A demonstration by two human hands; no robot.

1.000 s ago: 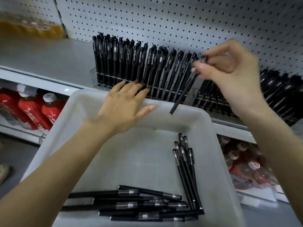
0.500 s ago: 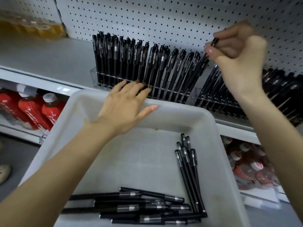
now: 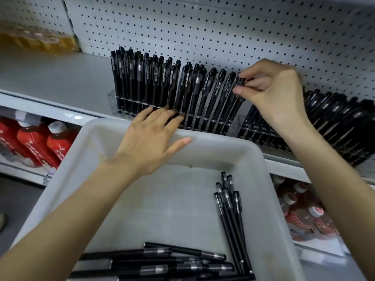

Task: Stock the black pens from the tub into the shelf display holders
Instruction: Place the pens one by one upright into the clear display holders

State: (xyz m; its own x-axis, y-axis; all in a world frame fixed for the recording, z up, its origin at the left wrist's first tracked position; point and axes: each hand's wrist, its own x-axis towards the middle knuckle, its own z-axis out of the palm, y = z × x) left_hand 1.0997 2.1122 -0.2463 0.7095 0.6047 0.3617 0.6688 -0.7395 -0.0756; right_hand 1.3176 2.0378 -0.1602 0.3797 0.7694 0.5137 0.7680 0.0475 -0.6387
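Pen (image 3: 239, 86) pinched at its cap end by right hand (image 3: 272, 98), thumb and forefinger closed on it, tip down in the right end of the clear holder (image 3: 203, 118) on the shelf (image 3: 60, 82); looks like seating it into a slot. Cap-end grip likely keeps the fingers clear of neighbouring pens. Left hand (image 3: 150, 138) lies flat and spread, holding nothing, over the tub (image 3: 269, 179) far rim, fingertips against the holder front, probably steadying both. Loose pens (image 3: 154, 260) remain in the tub, so restocking isn't finished. Second holder (image 3: 324, 126) to the right looks full.
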